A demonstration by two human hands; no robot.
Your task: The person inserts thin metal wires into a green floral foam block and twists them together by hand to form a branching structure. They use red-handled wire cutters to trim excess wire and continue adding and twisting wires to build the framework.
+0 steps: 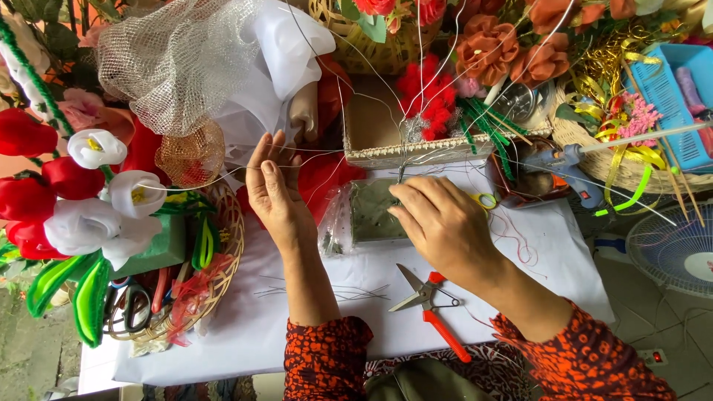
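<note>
The desk (245, 327), covered in white paper, fills the middle and lower frame. Along the left edge stands a big bunch of cloth flowers (89, 200), red and white with green leaves, partly in a wicker basket (223, 260) that also holds black-handled scissors (126, 304). At upper left hangs white netting (171, 59). Across the top right sit orange flowers (490, 44), and at far right a blue tray (668, 89). An open box (386, 126) sits at top centre, with a blue glue gun (568, 167) to its right.

At centre lies a clear bag (364, 215) with a dark green block inside. The right hand (442, 219) rests on its right end, fingers curled down; whether they pinch anything I cannot tell. The left hand (276, 194), just left of the bag, is raised with fingers nearly straight, grip loose, touching a thin wire (327, 165) that runs across toward the box. Orange-handled snips (431, 304) lie lower centre, open, near loose wires (327, 291).
</note>
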